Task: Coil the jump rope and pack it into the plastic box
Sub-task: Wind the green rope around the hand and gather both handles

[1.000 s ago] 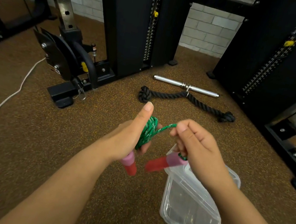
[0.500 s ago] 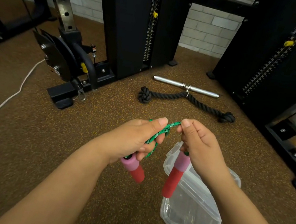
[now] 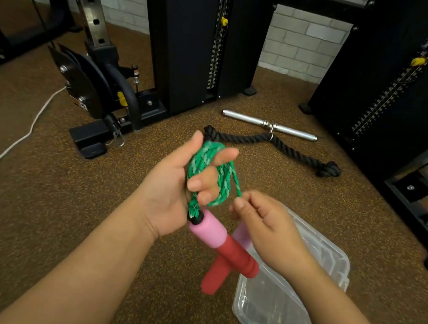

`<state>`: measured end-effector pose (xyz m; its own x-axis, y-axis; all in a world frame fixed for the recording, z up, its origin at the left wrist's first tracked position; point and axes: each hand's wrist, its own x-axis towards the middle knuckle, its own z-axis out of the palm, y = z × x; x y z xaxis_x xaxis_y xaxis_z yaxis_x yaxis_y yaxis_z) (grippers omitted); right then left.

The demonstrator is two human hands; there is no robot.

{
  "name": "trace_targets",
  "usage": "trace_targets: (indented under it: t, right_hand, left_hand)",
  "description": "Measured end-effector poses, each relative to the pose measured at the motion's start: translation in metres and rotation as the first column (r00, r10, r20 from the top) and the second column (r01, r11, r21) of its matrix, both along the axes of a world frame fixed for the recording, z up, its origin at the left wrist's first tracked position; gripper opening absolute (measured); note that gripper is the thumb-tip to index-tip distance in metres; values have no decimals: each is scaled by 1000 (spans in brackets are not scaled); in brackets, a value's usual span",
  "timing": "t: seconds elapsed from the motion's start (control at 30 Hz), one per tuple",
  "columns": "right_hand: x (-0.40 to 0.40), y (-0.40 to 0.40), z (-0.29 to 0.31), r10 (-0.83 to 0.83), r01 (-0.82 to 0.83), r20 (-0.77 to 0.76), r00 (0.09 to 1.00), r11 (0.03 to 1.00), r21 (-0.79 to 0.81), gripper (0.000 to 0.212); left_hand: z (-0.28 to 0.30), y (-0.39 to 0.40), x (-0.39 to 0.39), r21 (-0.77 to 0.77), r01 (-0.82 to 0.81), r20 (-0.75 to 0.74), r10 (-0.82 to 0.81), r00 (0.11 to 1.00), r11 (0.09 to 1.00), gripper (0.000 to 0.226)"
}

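Note:
The jump rope's green-and-white cord (image 3: 207,170) is wound in loops around the fingers of my left hand (image 3: 175,186), palm turned up. One pink-and-red handle (image 3: 223,242) juts out below that palm. My right hand (image 3: 261,224) pinches the free end of the cord beside the coil, and the second handle (image 3: 216,271) hangs under it, partly hidden. The clear plastic box (image 3: 306,300) lies open on the floor below my right hand, with nothing in it.
A black tricep rope (image 3: 278,148) and a chrome bar (image 3: 268,125) lie on the brown speckled floor ahead. Black cable-machine columns (image 3: 187,33) stand behind them. A white cord (image 3: 13,143) trails along the left, and a black machine base (image 3: 91,140) sits left of centre.
My left hand has turned palm up and lifted, showing the coil around its fingers. My right hand has dropped lower, and both handles have swung to cross below my hands.

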<state>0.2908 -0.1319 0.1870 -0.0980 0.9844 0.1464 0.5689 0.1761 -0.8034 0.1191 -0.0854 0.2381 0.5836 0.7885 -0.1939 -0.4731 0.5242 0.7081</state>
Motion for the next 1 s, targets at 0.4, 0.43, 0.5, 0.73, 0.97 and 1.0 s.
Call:
trace_targets:
  t: [0.4, 0.43, 0.5, 0.73, 0.97, 1.0]
  right_hand:
    - [-16, -10, 10, 84, -86, 187, 979, 996, 2, 8]
    - [-16, -12, 12, 111, -116, 286, 952, 993, 1, 17]
    - [-16, -15, 16, 100, -140, 478, 873, 989, 50, 25]
    - [-14, -21, 31, 24, -226, 597, 802, 937, 266, 35]
    - [-6, -21, 45, 75, -224, 345, 936, 880, 418, 42]
    - [-4, -20, 45, 67, -192, 294, 953, 886, 422, 45]
  left_hand:
    - [0, -1, 2, 134, -285, -141, 303, 942, 949, 34]
    - [-2, -2, 4, 189, -283, -190, 318, 929, 940, 30]
    - [-6, -4, 6, 355, -228, -366, 359, 859, 907, 28]
    - [-16, -5, 9, 568, 71, -665, 407, 626, 820, 27]
    - [-5, -13, 11, 562, 255, -751, 356, 556, 787, 68]
    - [-2, -15, 12, 556, 283, -766, 349, 540, 782, 70]
